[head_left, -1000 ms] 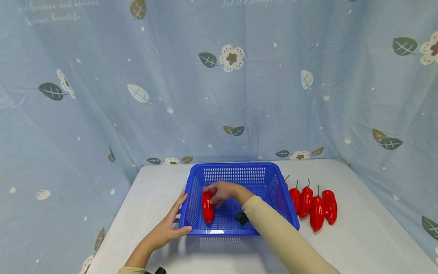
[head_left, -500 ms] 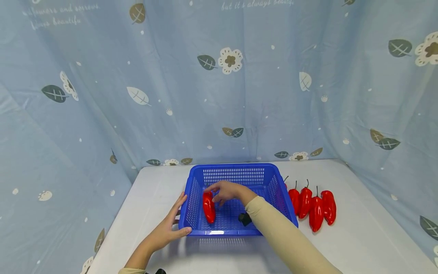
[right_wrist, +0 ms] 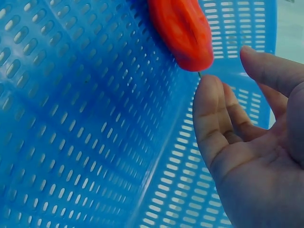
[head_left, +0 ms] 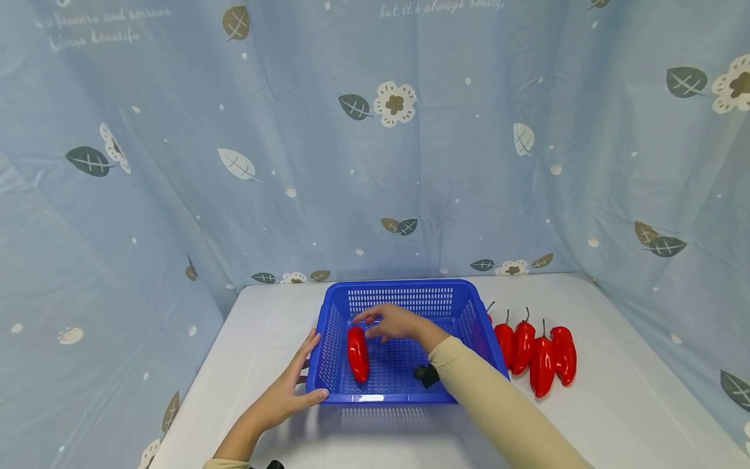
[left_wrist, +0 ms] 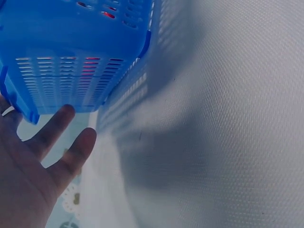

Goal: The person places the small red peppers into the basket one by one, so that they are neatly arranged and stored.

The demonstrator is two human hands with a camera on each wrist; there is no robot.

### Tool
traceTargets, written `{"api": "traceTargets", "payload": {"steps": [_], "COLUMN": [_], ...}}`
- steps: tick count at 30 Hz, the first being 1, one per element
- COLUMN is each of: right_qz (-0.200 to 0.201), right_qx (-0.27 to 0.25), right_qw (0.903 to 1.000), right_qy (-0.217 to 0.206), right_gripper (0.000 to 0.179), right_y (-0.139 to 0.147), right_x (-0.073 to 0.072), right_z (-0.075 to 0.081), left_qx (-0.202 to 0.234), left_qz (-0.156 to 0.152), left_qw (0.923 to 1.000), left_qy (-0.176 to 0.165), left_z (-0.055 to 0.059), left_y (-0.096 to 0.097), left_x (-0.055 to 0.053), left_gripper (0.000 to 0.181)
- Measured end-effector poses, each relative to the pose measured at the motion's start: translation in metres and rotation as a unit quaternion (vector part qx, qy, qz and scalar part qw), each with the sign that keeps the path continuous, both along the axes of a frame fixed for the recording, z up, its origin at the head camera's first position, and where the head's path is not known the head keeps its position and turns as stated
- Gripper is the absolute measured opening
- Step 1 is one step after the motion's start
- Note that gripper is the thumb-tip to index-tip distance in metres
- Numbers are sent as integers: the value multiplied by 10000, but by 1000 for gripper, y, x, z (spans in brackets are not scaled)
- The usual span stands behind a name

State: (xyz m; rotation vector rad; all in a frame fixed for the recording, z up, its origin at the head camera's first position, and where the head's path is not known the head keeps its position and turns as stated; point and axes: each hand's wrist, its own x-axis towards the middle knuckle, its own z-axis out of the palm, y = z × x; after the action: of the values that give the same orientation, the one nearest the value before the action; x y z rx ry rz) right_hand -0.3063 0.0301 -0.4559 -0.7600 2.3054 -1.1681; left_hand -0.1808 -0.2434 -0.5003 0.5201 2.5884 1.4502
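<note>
A glossy red pepper [head_left: 358, 355] lies lengthwise on the floor of a blue perforated plastic basket [head_left: 404, 284], near its left wall. Just past the pepper's far end hovers my right hand [head_left: 398, 322], inside the basket. In the right wrist view its thumb and fingers stand apart beside the pepper's stem end, and nothing is between them. My left hand [head_left: 284, 394] rests against the basket's left side, the thumb at the front left corner and the fingers along the side. The left wrist view shows its extended fingers [left_wrist: 78, 152] near the basket wall.
Several more red peppers [head_left: 542, 365] with dark stems lie on the white table [head_left: 609, 404] to the right of the basket; one is partly hidden behind the basket's wall. A blue patterned curtain [head_left: 328, 163] hangs around the back and sides.
My right hand has let go of the pepper and drawn slightly up and to the right, its fingers spreading. The pepper stays in the basket. My left hand has not moved.
</note>
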Motion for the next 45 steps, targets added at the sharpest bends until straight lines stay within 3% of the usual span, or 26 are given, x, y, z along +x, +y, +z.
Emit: {"api": "traceTargets", "payload": {"steps": [26, 45], "right_qz": [360, 36], "right_qx": [161, 164], "right_qw": [9989, 9990], "right_qy": [264, 416], "right_gripper": [35, 31], "right_y": [30, 58], "right_x": [15, 21], "right_z": [7, 14], "left_qx": [119, -1], "left_qz": [57, 211], "left_qw": [9999, 9998], "left_qy": [-75, -2], "left_z": [-1, -3], "left_y": [8, 13], "left_x": [11, 19], "left_gripper": [100, 103]}}
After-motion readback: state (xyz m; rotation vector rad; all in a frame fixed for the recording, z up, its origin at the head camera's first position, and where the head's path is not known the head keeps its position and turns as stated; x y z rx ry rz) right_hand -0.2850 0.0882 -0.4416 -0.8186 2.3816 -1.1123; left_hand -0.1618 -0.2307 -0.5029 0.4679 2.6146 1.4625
